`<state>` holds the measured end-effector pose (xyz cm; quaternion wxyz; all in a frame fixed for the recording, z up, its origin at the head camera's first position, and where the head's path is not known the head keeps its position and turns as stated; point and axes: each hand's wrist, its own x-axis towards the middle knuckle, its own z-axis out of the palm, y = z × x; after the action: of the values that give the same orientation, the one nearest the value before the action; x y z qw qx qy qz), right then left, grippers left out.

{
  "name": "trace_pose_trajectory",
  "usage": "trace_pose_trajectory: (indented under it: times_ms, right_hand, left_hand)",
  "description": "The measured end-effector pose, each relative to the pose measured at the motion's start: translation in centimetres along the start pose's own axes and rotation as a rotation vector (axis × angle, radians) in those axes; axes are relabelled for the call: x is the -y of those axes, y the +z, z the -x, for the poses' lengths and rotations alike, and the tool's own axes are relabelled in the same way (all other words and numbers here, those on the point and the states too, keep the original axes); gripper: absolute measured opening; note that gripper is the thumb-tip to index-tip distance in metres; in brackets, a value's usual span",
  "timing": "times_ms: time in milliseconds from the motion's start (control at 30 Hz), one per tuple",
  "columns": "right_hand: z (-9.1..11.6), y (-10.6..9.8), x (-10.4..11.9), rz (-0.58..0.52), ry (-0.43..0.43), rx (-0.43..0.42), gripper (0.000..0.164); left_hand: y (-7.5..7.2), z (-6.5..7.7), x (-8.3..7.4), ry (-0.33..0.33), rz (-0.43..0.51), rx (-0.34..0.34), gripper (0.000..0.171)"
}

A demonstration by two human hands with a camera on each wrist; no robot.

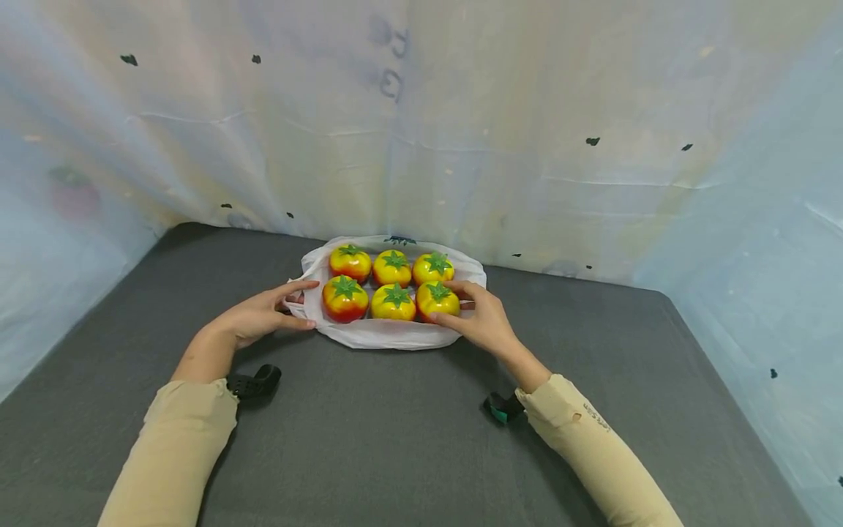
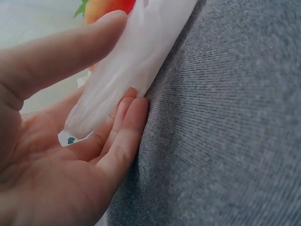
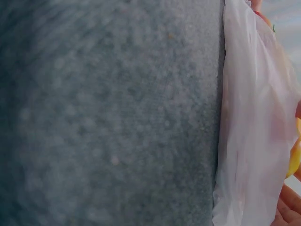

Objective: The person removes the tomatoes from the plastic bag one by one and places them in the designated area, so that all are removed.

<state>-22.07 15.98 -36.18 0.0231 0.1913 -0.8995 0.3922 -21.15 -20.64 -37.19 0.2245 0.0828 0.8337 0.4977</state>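
Observation:
A white plastic bag (image 1: 388,335) lies spread on the dark table, its rim rolled open around several yellow-and-red tomatoes (image 1: 393,301) with green leafy tops, in two rows. At the bag's left end is my left hand (image 1: 260,313). In the left wrist view its thumb (image 2: 89,40) lies against the plastic while the other fingers (image 2: 127,127) curl beneath the bunched end. My right hand (image 1: 484,318) holds the front right tomato (image 1: 436,298), thumb on the near side and fingers behind. The right wrist view shows mostly the bag's side (image 3: 254,122) and little of the hand.
Dark grey cloth covers the table (image 1: 369,439). Behind it hangs a pale, translucent sheet (image 1: 461,161) with small dark marks, close to the bag's far edge; more sheeting closes in both sides. Black straps (image 1: 255,382) sit at the wrists beside the beige sleeves (image 1: 178,446).

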Motion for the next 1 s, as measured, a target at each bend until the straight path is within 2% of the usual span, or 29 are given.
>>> trace_pose_trajectory:
  times_ms: [567,833,1000]
  right_hand:
    - [0.3,-2.1,0.2,-0.036,0.038,-0.132,0.053]
    - [0.4,-3.7,0.2,-0.018,0.126,-0.176,0.056]
    - [0.2,-4.6,-0.3,-0.05,0.176,-0.191,0.058]
  left_hand:
    - [0.0,-0.1,0.0,0.01,-0.005,0.007,0.086]
    - [0.2,0.0,0.1,0.005,-0.002,-0.006,0.085]
    - [0.2,0.1,0.0,0.006,0.005,0.0,0.085]
